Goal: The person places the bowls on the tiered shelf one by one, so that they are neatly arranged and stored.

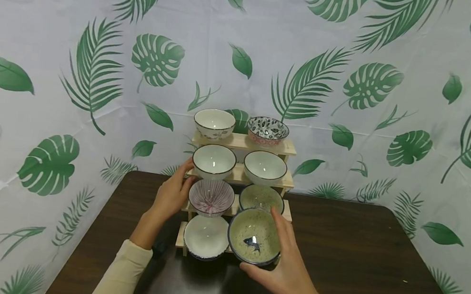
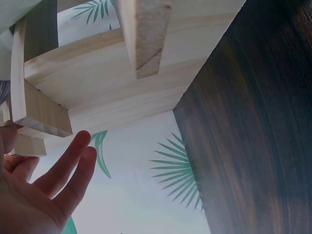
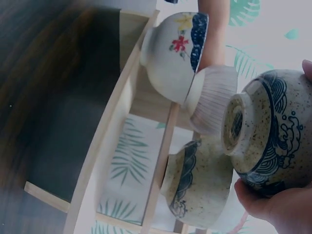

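My right hand (image 1: pixel 292 265) grips a speckled green bowl (image 1: pixel 248 227) with a blue fish inside, thumb low and fingers at its rim. In the right wrist view the bowl's foot and blue wave pattern (image 3: pixel 292 129) show, held apart from the lowest tier. My left hand (image 1: pixel 172 193) is at the left side of a tiered wooden stand (image 1: pixel 236 141); its thumb and a finger pinch a shelf end (image 2: pixel 30 145), two other fingers extended. Beside it are a purple-striped bowl (image 1: pixel 211 197) and a white bowl (image 1: pixel 214 159). Another speckled green bowl (image 1: pixel 261 195) sits behind the held one.
On the lowest tier at left sits a white bowl (image 1: pixel 206 237) with flowers outside. Higher up are a white bowl (image 1: pixel 265 165), a flowered bowl (image 1: pixel 214 120) and a black-patterned bowl (image 1: pixel 268 129). The dark wooden table (image 1: pixel 357 255) meets a leaf-print cloth (image 1: pixel 268 35) behind.
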`<state>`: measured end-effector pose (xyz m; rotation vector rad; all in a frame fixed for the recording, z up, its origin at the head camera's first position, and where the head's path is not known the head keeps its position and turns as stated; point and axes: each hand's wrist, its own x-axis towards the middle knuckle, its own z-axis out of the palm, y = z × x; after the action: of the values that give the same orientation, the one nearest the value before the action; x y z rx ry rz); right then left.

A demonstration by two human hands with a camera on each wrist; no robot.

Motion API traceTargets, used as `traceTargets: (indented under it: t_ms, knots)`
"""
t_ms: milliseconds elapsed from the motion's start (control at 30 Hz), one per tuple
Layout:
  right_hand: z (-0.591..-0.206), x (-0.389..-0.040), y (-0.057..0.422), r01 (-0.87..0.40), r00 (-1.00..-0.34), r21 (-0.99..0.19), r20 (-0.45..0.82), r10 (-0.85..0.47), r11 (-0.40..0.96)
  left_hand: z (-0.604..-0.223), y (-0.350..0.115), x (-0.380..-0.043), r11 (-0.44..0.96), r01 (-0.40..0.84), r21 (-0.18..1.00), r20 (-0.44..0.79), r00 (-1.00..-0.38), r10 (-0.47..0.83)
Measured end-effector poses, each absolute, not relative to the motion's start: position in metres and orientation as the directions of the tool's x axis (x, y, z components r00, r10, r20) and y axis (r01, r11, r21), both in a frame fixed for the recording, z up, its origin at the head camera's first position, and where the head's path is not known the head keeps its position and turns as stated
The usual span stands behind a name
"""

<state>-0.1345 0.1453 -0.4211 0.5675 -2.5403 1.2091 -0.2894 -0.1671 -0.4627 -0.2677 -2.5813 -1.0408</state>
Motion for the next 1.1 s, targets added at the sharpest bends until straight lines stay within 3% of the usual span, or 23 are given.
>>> traceTargets:
  t_ms: [1100]
  knots:
    - [-0.454,-0.12,0.151,-0.407,-0.913,-0.685,0.336,-0.233,0.604,-0.464,-0.168,-0.29,0.719,0.307,0.623,0.397,-0.916,0.047]
